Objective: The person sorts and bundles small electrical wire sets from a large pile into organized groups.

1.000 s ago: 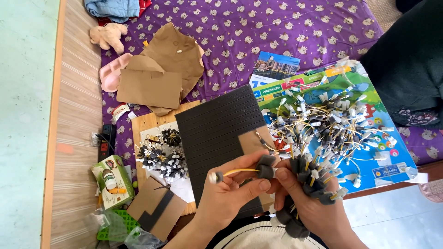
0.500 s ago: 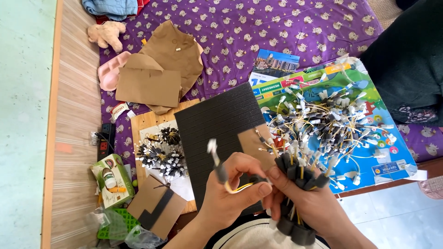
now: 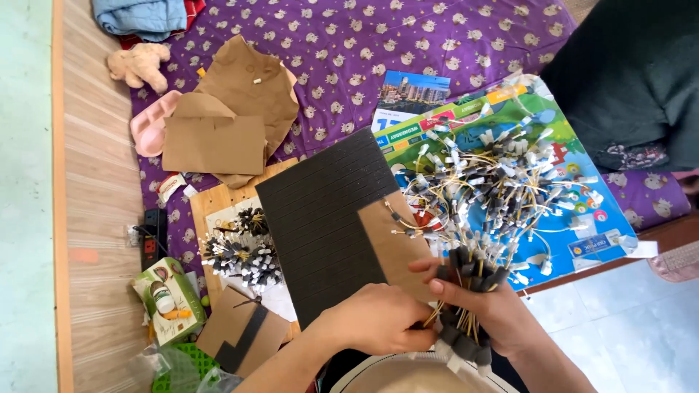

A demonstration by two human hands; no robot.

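We are clamping both hands, left hand (image 3: 378, 320) and right hand (image 3: 495, 309), on the wire bundle (image 3: 466, 291); loosening risks spilling wires over the mat's (image 3: 582, 211) near edge.

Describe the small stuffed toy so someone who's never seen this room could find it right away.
Start at the purple patterned bedspread and go to its far left corner, beside the folded blue cloth. The stuffed toy lies there, beige and fuzzy, the only soft, limbed shape among flat brown cardboard pieces.

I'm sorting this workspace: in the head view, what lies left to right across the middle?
Green carton → finished bundle of black-and-white pieces → black ribbed sheet → loose heap of wired pieces on the colourful poster.
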